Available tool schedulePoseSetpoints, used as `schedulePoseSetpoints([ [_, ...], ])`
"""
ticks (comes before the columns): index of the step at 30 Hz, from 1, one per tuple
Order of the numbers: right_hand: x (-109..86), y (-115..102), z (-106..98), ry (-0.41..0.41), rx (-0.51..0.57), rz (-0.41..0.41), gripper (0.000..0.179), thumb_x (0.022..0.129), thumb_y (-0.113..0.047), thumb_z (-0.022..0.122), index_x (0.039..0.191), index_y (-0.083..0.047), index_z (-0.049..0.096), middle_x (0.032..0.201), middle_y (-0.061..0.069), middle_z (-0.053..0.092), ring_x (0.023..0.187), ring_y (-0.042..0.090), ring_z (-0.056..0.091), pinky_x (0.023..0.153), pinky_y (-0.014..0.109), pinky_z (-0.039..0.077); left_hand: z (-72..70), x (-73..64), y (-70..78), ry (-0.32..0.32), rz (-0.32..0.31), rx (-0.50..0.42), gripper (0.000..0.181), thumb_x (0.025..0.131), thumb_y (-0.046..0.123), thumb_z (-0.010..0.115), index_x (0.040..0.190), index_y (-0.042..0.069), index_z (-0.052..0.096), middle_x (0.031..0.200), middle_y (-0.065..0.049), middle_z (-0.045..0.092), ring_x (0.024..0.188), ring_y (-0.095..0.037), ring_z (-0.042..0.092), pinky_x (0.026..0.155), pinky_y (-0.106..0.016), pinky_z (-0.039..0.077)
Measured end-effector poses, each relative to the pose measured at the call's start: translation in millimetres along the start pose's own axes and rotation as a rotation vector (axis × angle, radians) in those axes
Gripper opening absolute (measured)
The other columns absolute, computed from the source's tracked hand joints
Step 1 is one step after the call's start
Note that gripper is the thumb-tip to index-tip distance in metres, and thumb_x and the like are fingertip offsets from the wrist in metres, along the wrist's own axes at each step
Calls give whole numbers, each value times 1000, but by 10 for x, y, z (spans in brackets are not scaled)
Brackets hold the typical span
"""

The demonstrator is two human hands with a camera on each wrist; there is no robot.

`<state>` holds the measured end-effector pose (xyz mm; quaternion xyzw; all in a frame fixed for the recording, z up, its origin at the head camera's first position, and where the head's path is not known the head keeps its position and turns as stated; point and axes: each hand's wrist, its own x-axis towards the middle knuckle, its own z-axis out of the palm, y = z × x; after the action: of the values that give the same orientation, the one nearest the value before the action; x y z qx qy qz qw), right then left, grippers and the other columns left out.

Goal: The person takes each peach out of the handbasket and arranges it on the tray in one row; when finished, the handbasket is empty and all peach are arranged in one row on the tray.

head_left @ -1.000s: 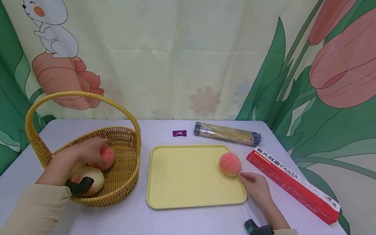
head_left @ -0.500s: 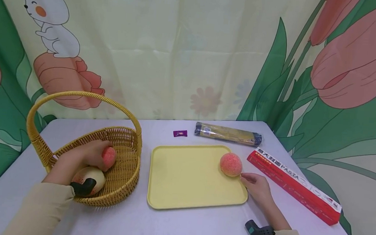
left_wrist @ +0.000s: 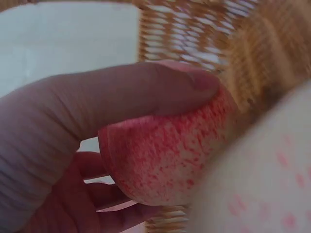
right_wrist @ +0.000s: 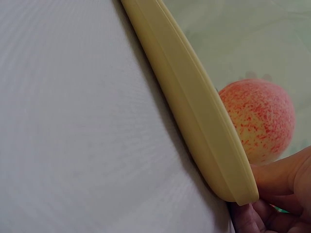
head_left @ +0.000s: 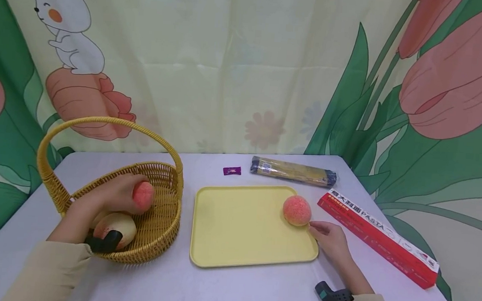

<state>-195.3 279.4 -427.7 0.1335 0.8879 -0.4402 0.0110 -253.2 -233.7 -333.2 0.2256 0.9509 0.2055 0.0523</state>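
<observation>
Inside the wicker basket [head_left: 165,229], my left hand [head_left: 119,194] grips a pink peach [head_left: 144,196]. In the left wrist view the thumb lies across that peach [left_wrist: 165,155], fingers curled beneath it. A paler peach [head_left: 117,228] sits in the basket under my wrist, and part of another pale fruit shows behind it. My right hand [head_left: 331,241] pinches the right rim of the yellow tray [head_left: 244,233], thumb above and fingers below in the right wrist view. Close to the thumb, a second pink peach [head_left: 297,210] rests on the tray.
A red pasta box [head_left: 378,237] lies slanted at the right. Behind the tray are a clear-wrapped noodle packet [head_left: 293,171] and a small purple wrapped sweet [head_left: 232,170]. The basket's tall handle [head_left: 114,120] arches over its opening. A printed curtain hangs behind the table.
My left hand has closed round the pink peach and shifted it slightly up and to the right within the basket. The right hand and tray hold still.
</observation>
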Motion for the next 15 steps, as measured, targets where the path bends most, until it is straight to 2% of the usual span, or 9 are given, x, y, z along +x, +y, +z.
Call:
schedulePoseSetpoints([
  [4,2,8,9,1,0,6,38,88,-24,62,115,3,60,108,19,61,104,35,54,83,39,49,-30,-26,116,37,41,-45,67,66,24,81,119,-3,51,104,-10,57,92,-26,54,70,-39,51],
  [11,-2,12,13,7,-3,-4,38,88,-23,62,115,3,60,109,19,61,105,35,54,83,39,49,-101,-90,383,77,32,-34,73,64,21,82,124,-3,48,111,-16,54,97,-30,52,67,-39,52],
  [15,7,15,8,6,1,-3,37,88,-23,62,115,3,60,109,19,61,104,35,55,83,38,49,-58,-148,541,92,83,-66,72,63,21,83,123,0,50,113,-14,54,98,-29,52,69,-37,52],
])
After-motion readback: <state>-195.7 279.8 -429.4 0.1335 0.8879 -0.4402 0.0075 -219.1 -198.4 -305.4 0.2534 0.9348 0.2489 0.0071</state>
